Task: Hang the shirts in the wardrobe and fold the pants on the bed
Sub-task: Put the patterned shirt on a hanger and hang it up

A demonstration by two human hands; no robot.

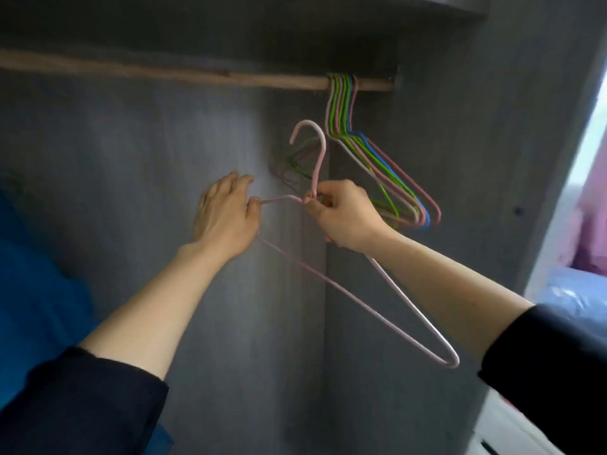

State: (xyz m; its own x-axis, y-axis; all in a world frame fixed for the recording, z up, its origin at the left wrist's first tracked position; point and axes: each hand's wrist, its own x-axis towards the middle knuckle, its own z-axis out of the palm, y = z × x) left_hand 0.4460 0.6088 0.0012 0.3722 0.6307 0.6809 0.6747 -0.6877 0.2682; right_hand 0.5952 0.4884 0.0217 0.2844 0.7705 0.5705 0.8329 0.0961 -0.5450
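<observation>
A pink wire hanger (pixel 361 303) hangs free of the rod, tilted with its hook up. My right hand (pixel 345 216) pinches it at the neck, just below the hook. My left hand (pixel 226 211) grips the hanger's left shoulder wire with thumb and fingers. Both hands are inside the grey wardrobe (pixel 164 142), below the wooden rod (pixel 197 77). Several empty hangers (pixel 384 165) in pink, green and blue hang bunched at the rod's right end. No shirt or pants are in view.
The wardrobe's right side wall (pixel 460 159) stands close to my right arm. Something blue (pixel 36 290) lies at the lower left. Past the wardrobe's right edge a lit room shows pink fabric (pixel 591 208) and a bluish plastic bag (pixel 574 297).
</observation>
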